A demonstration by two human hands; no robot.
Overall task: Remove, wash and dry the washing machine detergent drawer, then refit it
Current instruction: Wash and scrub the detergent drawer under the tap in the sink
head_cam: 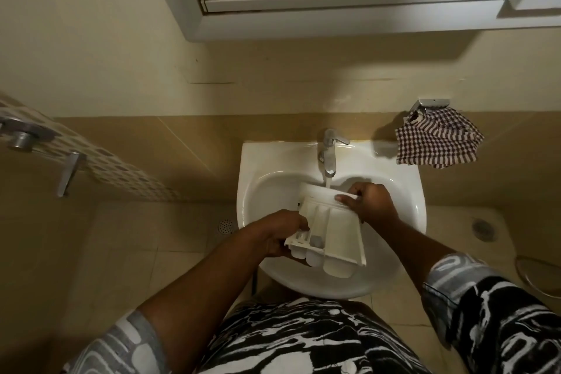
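The white detergent drawer [332, 229] is held over the white basin [261, 191], its open compartments facing up. Water runs from the chrome tap [329, 158] onto the drawer's far end. My left hand [280, 237] grips the drawer's near left corner, fingers curled under it. My right hand [368, 200] holds the far right end, thumb across the front panel.
A checked cloth [437, 143] hangs from a wall holder right of the basin. A mirror cabinet [349, 6] juts out above. A glass partition with metal fittings [27, 136] stands at left. Floor drains [226, 225] flank the basin; a lidded bin [540, 275] sits at right.
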